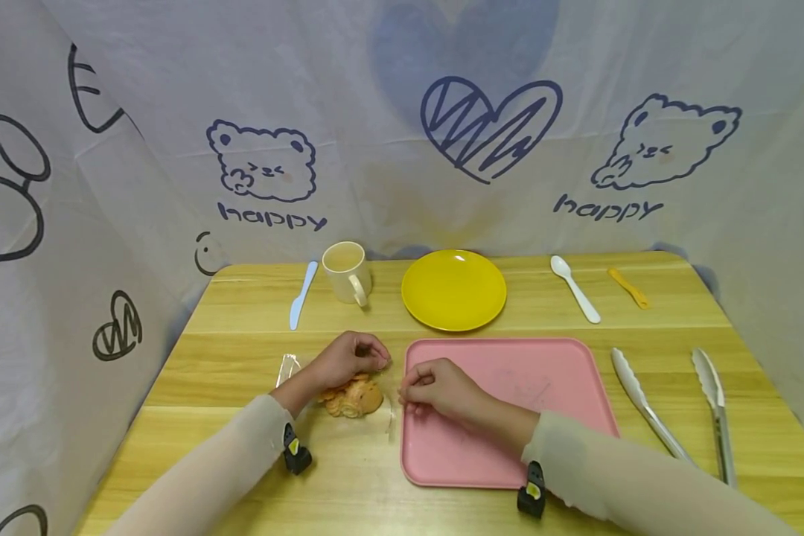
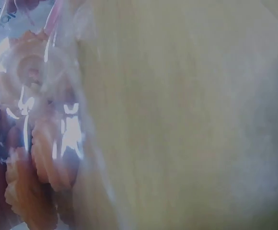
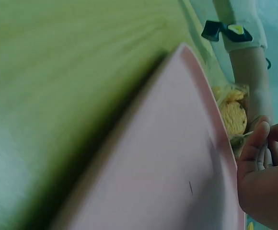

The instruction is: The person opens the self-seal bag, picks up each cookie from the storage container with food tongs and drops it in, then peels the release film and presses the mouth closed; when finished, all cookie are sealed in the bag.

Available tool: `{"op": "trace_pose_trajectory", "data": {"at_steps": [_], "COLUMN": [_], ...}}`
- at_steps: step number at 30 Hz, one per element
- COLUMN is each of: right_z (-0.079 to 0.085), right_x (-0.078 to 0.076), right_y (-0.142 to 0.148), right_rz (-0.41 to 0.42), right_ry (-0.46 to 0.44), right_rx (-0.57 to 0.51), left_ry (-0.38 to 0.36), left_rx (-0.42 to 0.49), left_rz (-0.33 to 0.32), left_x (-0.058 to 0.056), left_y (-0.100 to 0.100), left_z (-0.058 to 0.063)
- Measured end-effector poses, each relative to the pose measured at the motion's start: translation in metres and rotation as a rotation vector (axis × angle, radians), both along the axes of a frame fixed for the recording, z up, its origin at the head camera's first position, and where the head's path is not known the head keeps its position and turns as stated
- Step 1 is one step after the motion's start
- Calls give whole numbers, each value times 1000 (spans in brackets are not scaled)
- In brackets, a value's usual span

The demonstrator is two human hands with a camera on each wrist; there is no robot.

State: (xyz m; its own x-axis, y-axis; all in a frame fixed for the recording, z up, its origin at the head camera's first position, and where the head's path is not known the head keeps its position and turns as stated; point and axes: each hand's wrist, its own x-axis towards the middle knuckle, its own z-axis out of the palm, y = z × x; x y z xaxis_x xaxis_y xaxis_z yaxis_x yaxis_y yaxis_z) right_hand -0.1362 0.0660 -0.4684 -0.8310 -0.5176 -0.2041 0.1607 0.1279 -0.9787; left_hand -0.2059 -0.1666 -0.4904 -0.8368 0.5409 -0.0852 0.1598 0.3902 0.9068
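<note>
A clear plastic bag (image 2: 72, 129) holds several tan, ridged-edged cookies (image 1: 353, 398) and lies on the table just left of the pink tray (image 1: 509, 365). My left hand (image 1: 355, 354) is over the bag's far side, its fingers curled at the plastic, with the contact partly hidden. Over the tray's left edge, my right hand (image 1: 445, 391) brings thumb and finger together. In the right wrist view it pinches a thin pale strip (image 3: 249, 133) beside the bag; whether this is a tie or the bag's edge is unclear. The left wrist view is blurred and shows the cookies through shiny plastic.
Along the back stand a light-blue knife (image 1: 303, 296), a cream mug (image 1: 345, 272), a yellow plate (image 1: 453, 290), a white spoon (image 1: 575, 289) and a small orange-yellow utensil (image 1: 628, 288). Spread metal tongs (image 1: 717, 402) lie right of the tray. A printed cloth (image 1: 388, 179) hangs behind.
</note>
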Motion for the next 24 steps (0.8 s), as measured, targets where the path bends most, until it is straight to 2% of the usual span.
{"op": "trace_pose_trajectory", "data": {"at_steps": [13, 24], "right_z": [6, 17], "right_x": [21, 38], "right_y": [8, 16], "right_rz": [20, 38], "right_ry": [-27, -47], "right_rx": [-26, -39], "left_ry": [24, 9], "left_rx": [-1, -11], "left_rz": [3, 17], "left_x": [1, 3], "left_y": [1, 3], "left_z": [-1, 1]}}
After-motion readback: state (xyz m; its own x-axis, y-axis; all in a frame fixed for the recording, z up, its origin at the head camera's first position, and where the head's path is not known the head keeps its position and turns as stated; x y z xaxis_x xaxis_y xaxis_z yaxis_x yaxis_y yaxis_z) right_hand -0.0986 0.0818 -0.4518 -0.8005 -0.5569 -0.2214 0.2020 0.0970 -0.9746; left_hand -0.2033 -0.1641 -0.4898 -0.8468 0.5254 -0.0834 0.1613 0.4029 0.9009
